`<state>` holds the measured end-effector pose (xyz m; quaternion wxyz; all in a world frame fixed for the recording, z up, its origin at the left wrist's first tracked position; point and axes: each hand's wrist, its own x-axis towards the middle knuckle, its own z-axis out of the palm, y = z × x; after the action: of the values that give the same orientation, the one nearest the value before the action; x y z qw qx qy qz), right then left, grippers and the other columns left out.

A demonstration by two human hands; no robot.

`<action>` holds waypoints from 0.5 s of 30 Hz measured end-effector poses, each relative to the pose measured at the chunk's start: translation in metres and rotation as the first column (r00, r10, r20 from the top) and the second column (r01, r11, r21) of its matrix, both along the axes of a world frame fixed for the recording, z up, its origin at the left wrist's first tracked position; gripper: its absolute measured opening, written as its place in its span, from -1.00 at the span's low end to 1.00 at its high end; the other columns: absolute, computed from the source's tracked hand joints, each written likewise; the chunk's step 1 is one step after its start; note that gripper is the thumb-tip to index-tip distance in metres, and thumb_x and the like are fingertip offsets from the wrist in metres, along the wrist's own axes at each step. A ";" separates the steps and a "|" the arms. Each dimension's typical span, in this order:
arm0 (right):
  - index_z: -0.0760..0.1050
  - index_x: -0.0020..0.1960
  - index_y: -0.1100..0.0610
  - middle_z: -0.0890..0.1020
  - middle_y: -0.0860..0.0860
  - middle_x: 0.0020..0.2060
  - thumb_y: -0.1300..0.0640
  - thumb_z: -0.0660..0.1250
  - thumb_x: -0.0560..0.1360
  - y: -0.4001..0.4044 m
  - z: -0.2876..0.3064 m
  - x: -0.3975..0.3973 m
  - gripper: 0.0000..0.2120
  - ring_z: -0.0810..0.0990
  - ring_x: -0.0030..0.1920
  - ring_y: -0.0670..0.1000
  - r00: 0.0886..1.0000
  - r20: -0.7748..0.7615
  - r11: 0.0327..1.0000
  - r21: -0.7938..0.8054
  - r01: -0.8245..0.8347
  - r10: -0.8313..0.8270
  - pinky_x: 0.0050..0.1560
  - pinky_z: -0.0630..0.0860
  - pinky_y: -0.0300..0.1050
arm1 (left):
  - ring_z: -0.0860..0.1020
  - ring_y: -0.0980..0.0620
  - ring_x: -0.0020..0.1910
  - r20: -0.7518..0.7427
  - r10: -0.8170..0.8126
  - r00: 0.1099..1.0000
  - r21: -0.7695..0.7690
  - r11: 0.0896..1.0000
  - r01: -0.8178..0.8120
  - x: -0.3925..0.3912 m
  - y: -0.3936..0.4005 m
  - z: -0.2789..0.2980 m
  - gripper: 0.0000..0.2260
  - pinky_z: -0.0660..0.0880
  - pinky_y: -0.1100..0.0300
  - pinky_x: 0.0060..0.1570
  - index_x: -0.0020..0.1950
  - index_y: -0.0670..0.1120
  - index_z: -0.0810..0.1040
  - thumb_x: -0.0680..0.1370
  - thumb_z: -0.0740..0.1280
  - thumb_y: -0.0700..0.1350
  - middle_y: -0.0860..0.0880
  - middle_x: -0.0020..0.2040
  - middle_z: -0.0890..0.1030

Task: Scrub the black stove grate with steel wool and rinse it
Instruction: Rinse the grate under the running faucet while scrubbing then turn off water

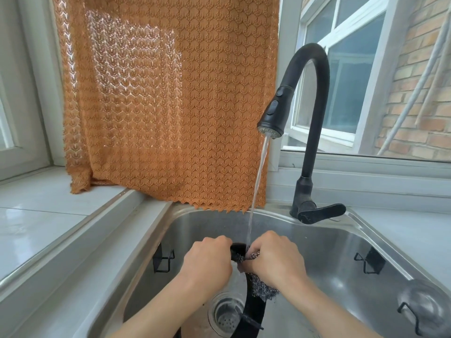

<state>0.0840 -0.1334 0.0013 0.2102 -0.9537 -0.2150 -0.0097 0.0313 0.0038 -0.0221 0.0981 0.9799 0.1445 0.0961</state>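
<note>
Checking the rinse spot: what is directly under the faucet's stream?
The stream lands between both hands, on the black grate gripped by the left hand, beside steel wool in the right hand. The exact contact point is hidden by the fingers.

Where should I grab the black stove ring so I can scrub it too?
Hold the grate on its curved rim from the left, like the left hand does. That side is bare, while the right hand rubs steel wool on the other side under the water.

sink [317, 230] steel | drain strainer [225, 314] in its floor | orange curtain [166, 98] behind (hem over rim) | brick wall [419, 81] beyond
</note>
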 end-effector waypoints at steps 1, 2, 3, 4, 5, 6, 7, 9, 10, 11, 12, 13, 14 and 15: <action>0.72 -0.08 -0.10 0.71 -0.08 -0.16 -0.17 0.58 0.35 0.000 -0.001 0.000 -0.78 0.61 -0.16 0.05 1.000 0.009 1.000 0.019 0.002 -0.002 -0.24 0.50 -0.15 | 0.53 -0.16 -0.14 -0.002 0.007 1.000 -0.002 1.000 -0.007 0.001 0.001 0.000 -0.89 0.43 0.05 -0.22 0.13 -0.07 0.50 0.64 0.22 -0.17 -0.11 0.00 0.63; 0.72 -0.10 -0.10 0.71 -0.09 -0.17 -0.17 0.59 0.34 0.000 -0.003 0.001 -0.78 0.62 -0.15 0.05 1.000 0.025 0.999 0.039 0.006 -0.007 -0.23 0.52 -0.14 | 0.56 -0.17 -0.10 -0.004 0.012 1.000 -0.004 1.000 -0.012 0.001 0.001 -0.001 -0.88 0.43 0.05 -0.21 0.14 -0.08 0.50 0.64 0.22 -0.17 -0.12 0.02 0.63; 0.71 -0.12 -0.09 0.69 -0.10 -0.17 -0.17 0.59 0.34 0.002 -0.004 0.001 -0.79 0.64 -0.15 0.04 0.999 0.047 0.998 0.058 0.009 -0.012 -0.24 0.52 -0.13 | 0.59 -0.18 -0.06 -0.008 0.017 1.000 -0.005 1.000 -0.017 0.002 0.001 -0.001 -0.88 0.44 0.06 -0.20 0.15 -0.08 0.50 0.64 0.22 -0.16 -0.12 0.03 0.63; 0.71 -0.14 -0.09 0.67 -0.09 -0.16 -0.17 0.59 0.33 0.004 -0.007 0.002 -0.79 0.64 -0.16 0.04 0.997 0.071 0.997 0.074 0.008 -0.014 -0.26 0.51 -0.12 | 0.60 -0.18 -0.03 -0.014 0.023 1.000 -0.005 1.000 -0.023 0.002 0.000 -0.001 -0.87 0.44 0.06 -0.20 0.16 -0.09 0.50 0.64 0.22 -0.16 -0.13 0.04 0.63; 0.70 -0.15 -0.08 0.64 -0.08 -0.15 -0.17 0.58 0.34 0.006 -0.010 0.003 -0.80 0.63 -0.18 0.05 0.995 0.097 0.996 0.087 0.002 -0.011 -0.29 0.50 -0.12 | 0.60 -0.19 -0.01 -0.021 0.027 0.999 -0.003 1.000 -0.027 0.001 0.000 0.000 -0.87 0.44 0.05 -0.19 0.16 -0.10 0.50 0.65 0.22 -0.16 -0.13 0.05 0.63; 0.71 -0.15 -0.07 0.62 -0.06 -0.14 -0.16 0.56 0.36 0.009 -0.013 0.005 -0.81 0.63 -0.20 0.06 0.993 0.117 0.996 0.084 -0.007 -0.003 -0.31 0.49 -0.11 | 0.60 -0.19 -0.01 -0.025 0.031 0.999 -0.003 1.000 -0.031 0.002 0.000 0.000 -0.87 0.44 0.05 -0.19 0.16 -0.11 0.50 0.65 0.22 -0.15 -0.14 0.05 0.62; 0.71 -0.14 -0.05 0.61 -0.04 -0.15 -0.12 0.54 0.40 0.011 -0.016 0.006 -0.84 0.62 -0.22 0.07 0.990 0.144 0.998 0.066 -0.023 0.013 -0.33 0.49 -0.10 | 0.60 -0.19 0.00 -0.026 0.034 0.999 -0.007 0.999 -0.034 0.001 0.000 0.000 -0.87 0.44 0.05 -0.19 0.16 -0.12 0.49 0.65 0.22 -0.15 -0.14 0.05 0.62; 0.69 -0.07 0.02 0.53 -0.03 -0.15 -0.05 0.46 0.49 0.014 -0.020 0.006 -0.85 0.59 -0.20 0.09 0.979 0.194 0.998 -0.008 -0.061 0.061 -0.38 0.37 -0.08 | 0.60 -0.20 0.00 -0.030 0.035 0.999 -0.010 0.999 -0.035 0.001 0.000 0.001 -0.88 0.44 0.05 -0.19 0.15 -0.12 0.49 0.66 0.22 -0.14 -0.15 0.06 0.61; 0.67 -0.03 0.04 0.47 -0.02 -0.13 -0.02 0.41 0.53 0.015 -0.023 0.007 -0.85 0.57 -0.17 0.10 0.971 0.220 0.995 -0.055 -0.088 0.098 -0.38 0.30 -0.07 | 0.60 -0.20 0.01 -0.033 0.033 0.999 -0.007 0.999 -0.033 0.000 0.001 0.001 -0.88 0.43 0.05 -0.19 0.15 -0.12 0.49 0.66 0.22 -0.14 -0.14 0.05 0.61; 0.66 0.02 0.07 0.40 0.00 -0.10 0.00 0.36 0.57 0.017 -0.025 0.006 -0.83 0.55 -0.14 0.12 0.961 0.240 0.988 -0.100 -0.117 0.138 -0.37 0.27 -0.07 | 0.60 -0.20 0.01 -0.033 0.031 0.999 -0.004 1.000 -0.031 0.000 0.001 0.001 -0.89 0.43 0.05 -0.19 0.14 -0.13 0.49 0.66 0.22 -0.15 -0.15 0.05 0.62; 0.65 0.04 0.09 0.34 0.02 -0.08 0.04 0.34 0.60 0.018 -0.028 0.006 -0.83 0.52 -0.12 0.13 0.952 0.250 0.980 -0.134 -0.144 0.174 -0.37 0.26 -0.07 | 0.59 -0.20 0.00 -0.032 0.030 0.999 -0.004 1.000 -0.030 0.000 0.002 0.001 -0.89 0.42 0.05 -0.19 0.13 -0.13 0.48 0.65 0.22 -0.15 -0.15 0.05 0.62; 0.65 0.06 0.09 0.30 0.03 -0.08 0.07 0.33 0.62 0.018 -0.031 0.007 -0.85 0.48 -0.10 0.13 0.947 0.250 0.974 -0.154 -0.169 0.203 -0.40 0.23 -0.09 | 0.59 -0.20 -0.03 -0.033 0.029 0.999 -0.004 1.000 -0.030 0.000 0.002 0.001 -0.90 0.42 0.05 -0.19 0.12 -0.13 0.48 0.65 0.22 -0.15 -0.15 0.04 0.62; 0.65 0.07 0.08 0.27 0.02 -0.08 0.11 0.33 0.62 0.018 -0.033 0.008 -0.87 0.44 -0.09 0.11 0.942 0.244 0.968 -0.162 -0.194 0.230 -0.42 0.21 -0.12 | 0.57 -0.20 -0.06 -0.033 0.031 0.999 -0.005 1.000 -0.031 0.000 0.003 0.001 -0.90 0.41 0.05 -0.20 0.11 -0.13 0.48 0.65 0.22 -0.16 -0.15 0.04 0.62; 0.65 0.07 0.05 0.25 0.01 -0.08 0.13 0.34 0.61 0.017 -0.035 0.009 -0.88 0.41 -0.06 0.09 0.939 0.234 0.962 -0.164 -0.216 0.251 -0.42 0.21 -0.15 | 0.56 -0.19 -0.07 -0.034 0.035 0.999 -0.009 0.999 -0.035 0.000 0.004 0.001 -0.91 0.42 0.05 -0.20 0.11 -0.13 0.48 0.65 0.22 -0.16 -0.15 0.02 0.62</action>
<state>0.0934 -0.1160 -0.0338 0.1153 -0.9243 -0.3521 -0.0914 0.0311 0.0078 -0.0206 0.0984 0.9783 0.1636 0.0805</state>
